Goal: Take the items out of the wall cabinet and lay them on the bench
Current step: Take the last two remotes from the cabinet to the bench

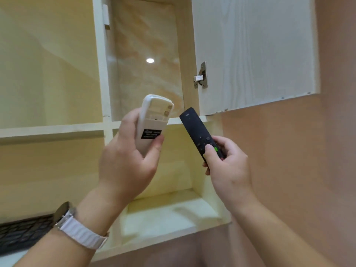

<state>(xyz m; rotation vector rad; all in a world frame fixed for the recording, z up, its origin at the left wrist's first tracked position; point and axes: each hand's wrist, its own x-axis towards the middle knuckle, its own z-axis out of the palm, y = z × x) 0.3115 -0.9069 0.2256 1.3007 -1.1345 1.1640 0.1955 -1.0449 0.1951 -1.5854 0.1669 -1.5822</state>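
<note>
The white remote [152, 124] is upright in the left hand [125, 160], fingers wrapped round its lower half and the thumb pressed just under a black label. Beside it, not touching, the black remote [196, 130] slants up and to the left out of the right hand [227, 166], which grips its lower end with the thumb resting on the buttons next to a green one. Both remotes are held in the air in front of the open cabinet [187, 64], level with its shelf [57, 130]. The door [250, 51] stands swung out to the right on a metal hinge [200, 77]. A watch [63, 211] on a white band sits on the left wrist. Low on the left lies a dark keyboard [21, 234], and a pinkish wall [298, 151] runs along the right.
</note>
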